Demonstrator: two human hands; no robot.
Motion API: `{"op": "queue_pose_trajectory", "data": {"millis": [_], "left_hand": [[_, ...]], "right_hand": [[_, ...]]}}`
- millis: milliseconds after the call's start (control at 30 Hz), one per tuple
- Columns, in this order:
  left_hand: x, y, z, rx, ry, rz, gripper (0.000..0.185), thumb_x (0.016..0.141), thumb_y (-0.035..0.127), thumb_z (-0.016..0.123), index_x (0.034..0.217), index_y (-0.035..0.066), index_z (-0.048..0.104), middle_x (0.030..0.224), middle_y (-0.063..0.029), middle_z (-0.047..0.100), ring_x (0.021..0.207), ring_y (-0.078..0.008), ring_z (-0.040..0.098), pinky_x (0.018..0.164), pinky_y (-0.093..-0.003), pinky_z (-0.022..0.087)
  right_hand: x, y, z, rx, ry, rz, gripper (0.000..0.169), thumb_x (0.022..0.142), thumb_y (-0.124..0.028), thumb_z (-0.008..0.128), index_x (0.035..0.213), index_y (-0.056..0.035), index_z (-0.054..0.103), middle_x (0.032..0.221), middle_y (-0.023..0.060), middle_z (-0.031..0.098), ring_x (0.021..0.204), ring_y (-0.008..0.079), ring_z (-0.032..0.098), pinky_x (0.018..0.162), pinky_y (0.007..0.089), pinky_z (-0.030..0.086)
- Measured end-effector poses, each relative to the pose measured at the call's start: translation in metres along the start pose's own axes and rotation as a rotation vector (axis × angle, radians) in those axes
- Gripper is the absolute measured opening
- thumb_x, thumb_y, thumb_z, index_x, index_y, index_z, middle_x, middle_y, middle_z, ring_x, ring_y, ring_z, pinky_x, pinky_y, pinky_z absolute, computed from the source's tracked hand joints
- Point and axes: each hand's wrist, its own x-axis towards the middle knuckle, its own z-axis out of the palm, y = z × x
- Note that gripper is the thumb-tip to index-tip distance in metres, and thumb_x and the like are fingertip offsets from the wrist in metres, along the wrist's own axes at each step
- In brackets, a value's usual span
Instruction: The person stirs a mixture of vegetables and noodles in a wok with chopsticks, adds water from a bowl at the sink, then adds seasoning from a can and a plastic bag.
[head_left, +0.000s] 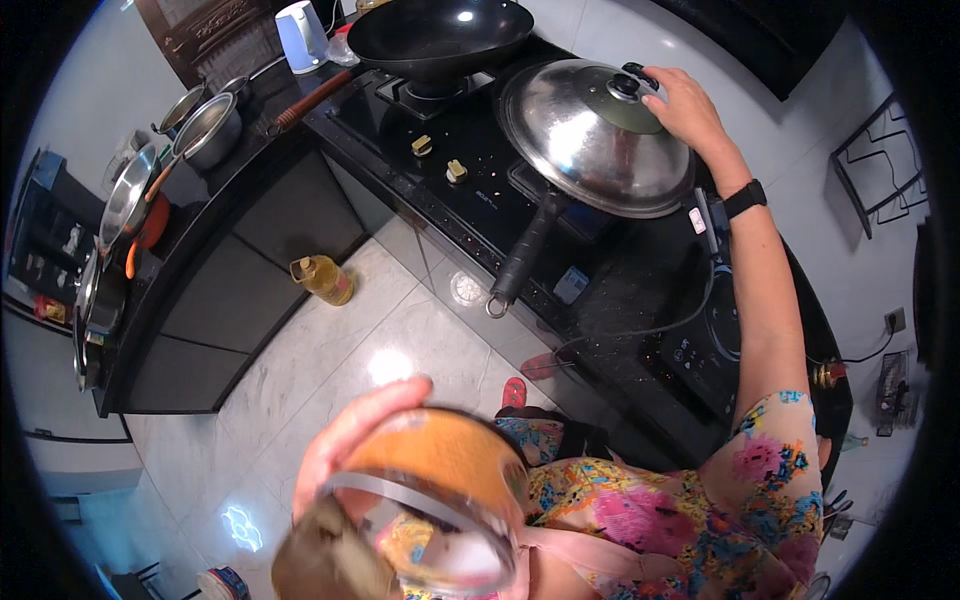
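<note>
My right hand (682, 105) grips a black handle beside the knob of a domed steel lid with a glass window (540, 112). The lid covers a wok whose black long handle (529, 247) points toward me over the hob's front edge. Close to the camera at the bottom, my left hand (352, 435) is wrapped around a round orange-sided vessel (442, 450) with a shiny metal rim; it is blurred, and its exact kind cannot be told. A second, uncovered black wok (442, 37) with a wooden handle (311, 101) rests on the far burner.
Several pots and pans (210, 131) line the black counter (255, 176) at left, near a blue-white kettle (302, 37). An oil bottle (324, 279) stands on the floor. An induction cooker (701, 345) with a cable lies at right. A wire rack (877, 165) is on the wall.
</note>
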Motion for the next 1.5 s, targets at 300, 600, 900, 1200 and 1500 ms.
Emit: {"op": "queue_pose_trajectory", "data": {"millis": [300,600,900,1200,1500], "left_hand": [[-0.029,0.014,0.022,0.126,-0.076,-0.223,0.093,0.066,0.045,0.073,0.128,-0.01,0.031,0.122,-0.0223,0.047,0.113,-0.0291,0.049,0.099,-0.0449,0.036],[-0.02,0.007,0.019,0.152,-0.082,-0.216,0.087,0.067,0.036,0.073,0.13,-0.006,0.031,0.118,-0.0184,0.049,0.108,-0.0263,0.051,0.095,-0.0413,0.039],[0.03,-0.03,-0.04,0.032,0.125,0.169,0.081,0.069,0.027,0.073,0.132,-0.003,0.031,0.114,-0.0146,0.052,0.103,-0.0234,0.053,0.091,-0.0378,0.042],[0.081,-0.03,-0.136,-0.079,0.035,0.286,0.067,0.078,0.021,0.065,0.134,0.003,0.031,0.116,-0.0135,0.053,0.104,-0.0251,0.054,0.091,-0.0405,0.044],[0.102,0.037,-0.258,-0.283,-0.152,0.097,0.087,0.07,0.033,0.073,0.136,0.001,0.026,0.126,-0.0166,0.046,0.112,-0.0267,0.051,0.094,-0.0428,0.044]], "right_hand": [[0.009,0.011,0.031,-0.056,-0.072,0.099,0.039,0.082,-0.022,0.056,0.12,-0.0156,0.052,0.112,0.0154,0.056,0.105,0.0335,0.053,0.088,0.0427,0.044],[0.036,0.018,0.047,-0.051,-0.161,0.076,0.039,0.081,-0.022,0.058,0.119,-0.0146,0.054,0.111,0.0151,0.057,0.102,0.0334,0.055,0.087,0.0422,0.044],[0.052,-0.001,0.05,0.035,-0.155,0.016,0.027,0.076,-0.019,0.062,0.099,-0.0057,0.061,0.102,0.0156,0.06,0.096,0.0318,0.056,0.082,0.0402,0.045],[0.052,0.005,0.073,0.091,0.012,0.077,0.022,0.076,-0.012,0.061,0.093,-0.0036,0.049,0.096,0.0168,0.059,0.093,0.0349,0.056,0.078,0.0403,0.044],[0.067,-0.016,0.032,-0.091,0.122,0.214,0.021,0.079,-0.016,0.06,0.096,-0.0076,0.051,0.092,0.0145,0.062,0.088,0.0324,0.059,0.075,0.0394,0.045]]}}
